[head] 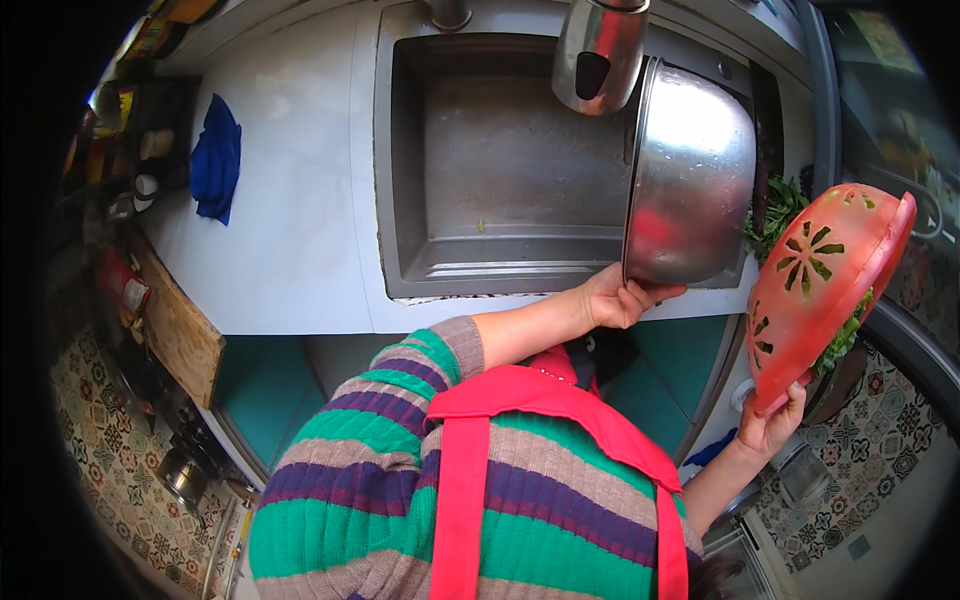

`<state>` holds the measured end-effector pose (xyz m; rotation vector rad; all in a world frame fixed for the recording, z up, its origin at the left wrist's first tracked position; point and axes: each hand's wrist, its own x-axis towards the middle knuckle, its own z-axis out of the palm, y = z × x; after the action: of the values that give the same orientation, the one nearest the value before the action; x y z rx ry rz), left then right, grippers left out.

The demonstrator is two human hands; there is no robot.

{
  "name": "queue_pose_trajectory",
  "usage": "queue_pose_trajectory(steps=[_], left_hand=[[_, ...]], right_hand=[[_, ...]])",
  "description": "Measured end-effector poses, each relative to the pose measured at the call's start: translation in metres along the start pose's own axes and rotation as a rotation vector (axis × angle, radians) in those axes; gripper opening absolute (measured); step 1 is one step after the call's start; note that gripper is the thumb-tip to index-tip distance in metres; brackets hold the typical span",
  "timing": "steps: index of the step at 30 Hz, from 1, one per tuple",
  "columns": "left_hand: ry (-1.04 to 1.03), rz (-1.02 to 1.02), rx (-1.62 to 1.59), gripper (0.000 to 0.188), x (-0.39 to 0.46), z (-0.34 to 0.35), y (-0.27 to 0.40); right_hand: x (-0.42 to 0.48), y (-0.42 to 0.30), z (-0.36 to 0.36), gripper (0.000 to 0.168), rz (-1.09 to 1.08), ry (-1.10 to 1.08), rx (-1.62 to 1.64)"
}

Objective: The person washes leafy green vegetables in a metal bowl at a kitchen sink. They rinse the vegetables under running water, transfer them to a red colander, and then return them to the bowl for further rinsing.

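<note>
My left hand [626, 296] grips the lower rim of a stainless steel bowl [694, 165]. The bowl is tipped on its side over the right part of the grey sink [517, 157], its mouth turned left and its inside hidden. Off to the right, my right hand [772, 420] holds a red plastic colander [810, 277] with flower-shaped holes by its lower end. The colander is tilted, and leafy greens [844, 341] show at its right edge and through the holes. A small green scrap [481, 225] lies in the sink.
A metal faucet head [602, 56] hangs over the sink, beside the bowl. Leafy herbs [780, 214] lie behind the colander. On the white countertop [300, 247] is a blue cloth [216, 161]. A wooden board [176, 322] is at the left, and a dark-framed glass pane [892, 112] stands at the right.
</note>
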<state>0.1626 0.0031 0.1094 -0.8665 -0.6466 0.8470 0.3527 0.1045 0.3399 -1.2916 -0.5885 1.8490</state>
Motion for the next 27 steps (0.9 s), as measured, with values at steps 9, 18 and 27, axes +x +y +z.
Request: queue_pose_trajectory(steps=[9, 18, 27], left_hand=[[0.107, 0.004, 0.059, 0.029, -0.005, 0.007, 0.009], [0.515, 0.28, 0.306, 0.031, -0.085, 0.041, 0.02], [1.599, 1.078, 1.241, 0.015, -0.19, 0.058, 0.057]], right_hand=[[0.019, 0.003, -0.002, 0.04, 0.02, 0.039, -0.012], [0.035, 0.033, 0.015, 0.031, 0.068, 0.026, -0.011], [0.066, 0.072, -0.02, 0.047, 0.075, 0.052, -0.081]])
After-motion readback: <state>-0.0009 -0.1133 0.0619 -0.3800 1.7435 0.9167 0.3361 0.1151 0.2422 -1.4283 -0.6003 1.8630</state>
